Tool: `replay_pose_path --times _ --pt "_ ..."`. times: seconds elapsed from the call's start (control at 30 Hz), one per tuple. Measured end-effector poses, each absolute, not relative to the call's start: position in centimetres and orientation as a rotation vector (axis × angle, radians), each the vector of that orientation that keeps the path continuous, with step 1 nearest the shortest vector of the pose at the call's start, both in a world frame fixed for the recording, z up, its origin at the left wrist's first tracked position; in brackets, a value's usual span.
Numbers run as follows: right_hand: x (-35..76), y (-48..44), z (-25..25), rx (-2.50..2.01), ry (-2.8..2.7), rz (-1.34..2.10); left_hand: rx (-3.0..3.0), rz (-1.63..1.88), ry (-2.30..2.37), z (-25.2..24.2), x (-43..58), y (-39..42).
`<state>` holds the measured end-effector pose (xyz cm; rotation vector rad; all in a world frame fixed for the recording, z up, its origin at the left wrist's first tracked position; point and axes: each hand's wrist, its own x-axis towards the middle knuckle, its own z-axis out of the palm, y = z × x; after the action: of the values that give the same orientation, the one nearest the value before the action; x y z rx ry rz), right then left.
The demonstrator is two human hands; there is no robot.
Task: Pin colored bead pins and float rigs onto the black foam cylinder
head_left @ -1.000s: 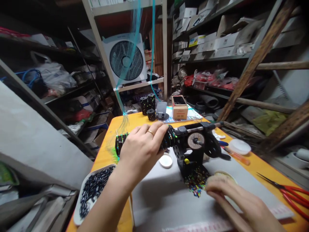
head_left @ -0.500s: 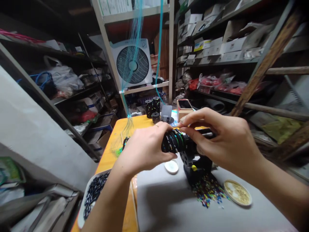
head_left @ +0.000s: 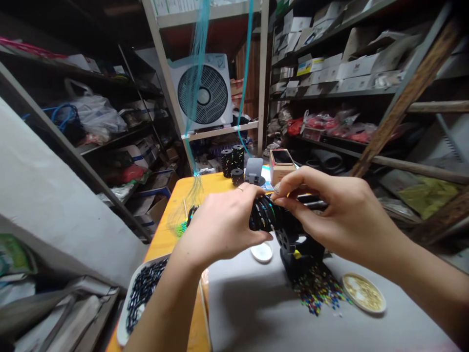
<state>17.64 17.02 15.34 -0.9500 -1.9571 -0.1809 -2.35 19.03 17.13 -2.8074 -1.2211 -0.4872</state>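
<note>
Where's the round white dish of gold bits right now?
Lower right of the head view: the round white dish of gold bits lies on the pale flat sheet, just right of the loose multicoloured beads.

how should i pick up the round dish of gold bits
Probably pinch the dish's raised rim from the right: it lies flat, open side up, so a level lift should keep the gold bits in, and its left side has scattered coloured bits close by.
</note>
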Motion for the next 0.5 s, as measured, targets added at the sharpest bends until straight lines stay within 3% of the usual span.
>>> replay_pose_path --times 0.23,0.5 --pt "17.69 17.04 15.41 -0.988 -1.934 0.015 -2.834 -0.495 -1.219 17.2 -2.34 18.97" --pt "17.86 16.61 14.96 -0.936 -2.005 -0.229 -2.844 -0.503 -1.233 17.09 -2.32 19.02"
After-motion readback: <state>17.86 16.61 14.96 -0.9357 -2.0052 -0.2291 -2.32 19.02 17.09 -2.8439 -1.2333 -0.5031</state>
